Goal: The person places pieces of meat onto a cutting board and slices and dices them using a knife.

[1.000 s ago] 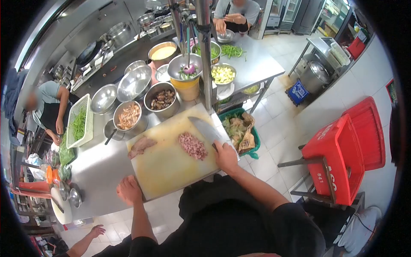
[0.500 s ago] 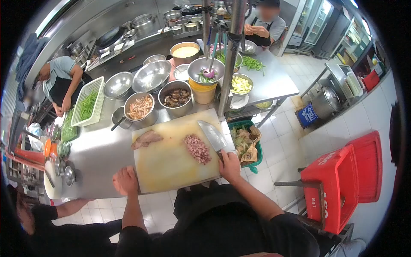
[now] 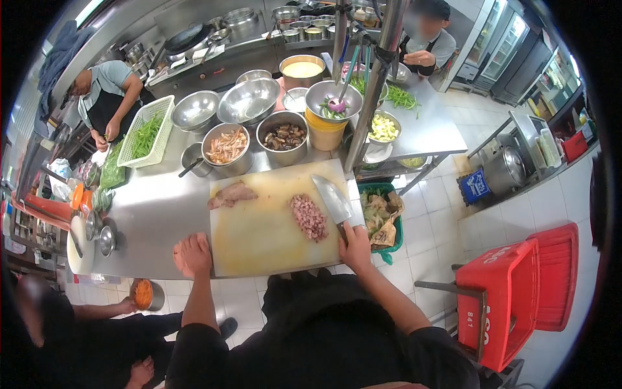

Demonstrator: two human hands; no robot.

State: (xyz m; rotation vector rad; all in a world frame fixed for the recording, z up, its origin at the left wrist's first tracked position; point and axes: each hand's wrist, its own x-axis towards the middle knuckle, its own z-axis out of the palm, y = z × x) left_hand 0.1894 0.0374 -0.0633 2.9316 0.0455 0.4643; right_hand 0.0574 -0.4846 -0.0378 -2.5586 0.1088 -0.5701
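Observation:
My right hand (image 3: 356, 249) is closed round the handle of a broad kitchen knife (image 3: 332, 198), its blade lying on the cutting board (image 3: 259, 240) near the right edge. Just left of the blade is a pile of diced pinkish meat (image 3: 308, 218). A larger uncut piece of meat (image 3: 232, 195) rests at the board's upper left. My left hand (image 3: 194, 254), fingers curled, is by the board's lower left corner at the steel table's front edge. Something pinkish shows beside its fingers; I cannot make out whether it is held.
Behind the board stand a pot of sliced pale food (image 3: 225, 148), a pot of dark pieces (image 3: 285, 139) and steel bowls (image 3: 249, 100). A green bin (image 3: 387, 243) sits right of the table. A co-worker at lower left holds a pot of orange food (image 3: 144, 295); two others work behind.
The co-worker at lower left has brought a pot of orange food into view. My view has shifted slightly; my right hand stays on the knife and the meat lies as before.

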